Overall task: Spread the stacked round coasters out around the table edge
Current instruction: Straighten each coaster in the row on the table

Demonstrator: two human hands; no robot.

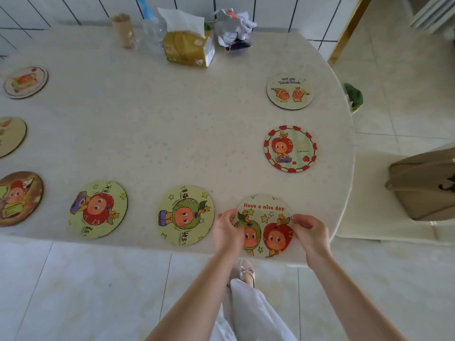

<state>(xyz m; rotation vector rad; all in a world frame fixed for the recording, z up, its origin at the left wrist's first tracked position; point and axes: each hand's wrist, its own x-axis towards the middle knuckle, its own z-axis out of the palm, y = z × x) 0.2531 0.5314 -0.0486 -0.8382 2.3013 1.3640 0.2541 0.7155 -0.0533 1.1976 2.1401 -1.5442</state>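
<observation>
Several round cartoon coasters lie flat around the rim of the pale speckled table [152, 134]. At the near right edge sits the "Have a nice day" coaster [264, 225]. My left hand [227, 230] pinches its left rim and my right hand [311, 231] pinches its right rim. Left of it along the near edge lie a green-character coaster [186, 215], a red-character coaster [98, 209] and a brown coaster [19, 198]. Up the right side lie a red-bordered coaster [290, 148] and a two-figure coaster [290, 93]. Two more sit at the left, a beige coaster [11, 136] and a cake coaster [25, 82].
At the table's back stand a yellow tissue pack [188, 46], a clear bottle [152, 30], a brown cup [123, 30] and a grey bundle [234, 28]. A beige bag [423, 185] sits on the floor at right. My shoe [247, 270] shows below the table edge.
</observation>
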